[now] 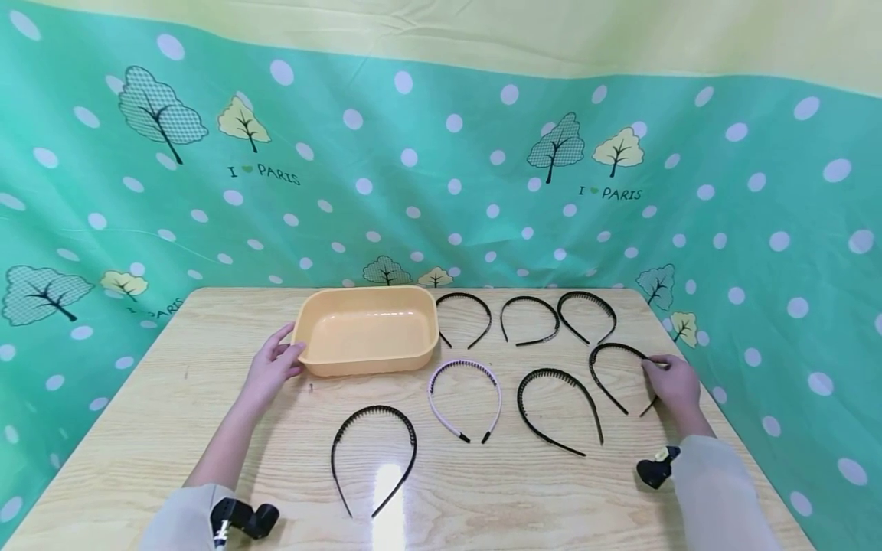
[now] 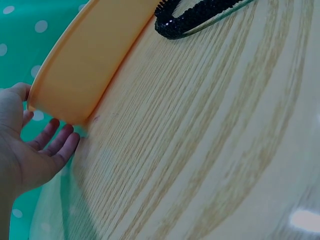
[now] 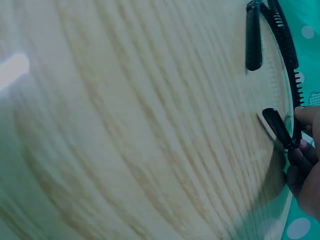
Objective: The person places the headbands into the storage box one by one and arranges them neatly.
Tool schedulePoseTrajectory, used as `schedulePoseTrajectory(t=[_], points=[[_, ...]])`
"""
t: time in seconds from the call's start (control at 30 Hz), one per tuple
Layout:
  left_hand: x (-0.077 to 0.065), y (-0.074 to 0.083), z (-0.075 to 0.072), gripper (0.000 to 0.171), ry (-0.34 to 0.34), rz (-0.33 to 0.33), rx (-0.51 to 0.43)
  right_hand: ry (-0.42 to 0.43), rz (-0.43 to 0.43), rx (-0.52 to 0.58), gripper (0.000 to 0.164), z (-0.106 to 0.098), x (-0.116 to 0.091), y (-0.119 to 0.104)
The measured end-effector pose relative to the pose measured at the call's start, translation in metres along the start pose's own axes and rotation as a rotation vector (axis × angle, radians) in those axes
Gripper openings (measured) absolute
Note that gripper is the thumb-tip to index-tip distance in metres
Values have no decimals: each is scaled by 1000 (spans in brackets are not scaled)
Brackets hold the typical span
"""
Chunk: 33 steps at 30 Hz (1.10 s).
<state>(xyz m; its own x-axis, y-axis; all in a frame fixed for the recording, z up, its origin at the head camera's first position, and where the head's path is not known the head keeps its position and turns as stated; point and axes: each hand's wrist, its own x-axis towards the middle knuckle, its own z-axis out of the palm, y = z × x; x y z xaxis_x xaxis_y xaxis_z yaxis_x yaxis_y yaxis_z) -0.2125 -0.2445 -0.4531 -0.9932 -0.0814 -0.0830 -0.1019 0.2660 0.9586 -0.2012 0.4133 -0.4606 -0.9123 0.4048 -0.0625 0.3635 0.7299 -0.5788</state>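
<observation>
In the head view, a pale orange plastic basin (image 1: 365, 371) stands at the back left of the table. My left hand (image 1: 272, 363) holds its near left corner, with a fingertip at the rim and the other fingers around the outside, as the left wrist view shows too. At the right, my right hand (image 1: 674, 385) pinches the right side of a black toothed headband (image 1: 596, 366). In the right wrist view, thumb and fingers close on that headband's band (image 3: 292, 80) near one end.
More black headbands lie on the wooden table (image 1: 468, 490): one at front (image 1: 375, 408), one right of centre (image 1: 551, 373), and several along the back, including one beside the basin (image 1: 465, 295). A lilac headband (image 1: 465, 363) lies mid-table. A green dotted cloth (image 1: 427, 207) hangs behind.
</observation>
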Motion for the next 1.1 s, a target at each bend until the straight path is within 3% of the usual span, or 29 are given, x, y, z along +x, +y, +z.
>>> schedulePoseTrajectory(t=[0.43,0.87,1.1], points=[[0,0,-1,65,-14,-5,-3,20,89,132,53,-9,0,1],[0,-1,-1,66,-13,-4,-7,6,84,140,56,-22,0,-6],[1,-2,-1,66,-11,-9,2,39,86,203,59,-27,0,-16]])
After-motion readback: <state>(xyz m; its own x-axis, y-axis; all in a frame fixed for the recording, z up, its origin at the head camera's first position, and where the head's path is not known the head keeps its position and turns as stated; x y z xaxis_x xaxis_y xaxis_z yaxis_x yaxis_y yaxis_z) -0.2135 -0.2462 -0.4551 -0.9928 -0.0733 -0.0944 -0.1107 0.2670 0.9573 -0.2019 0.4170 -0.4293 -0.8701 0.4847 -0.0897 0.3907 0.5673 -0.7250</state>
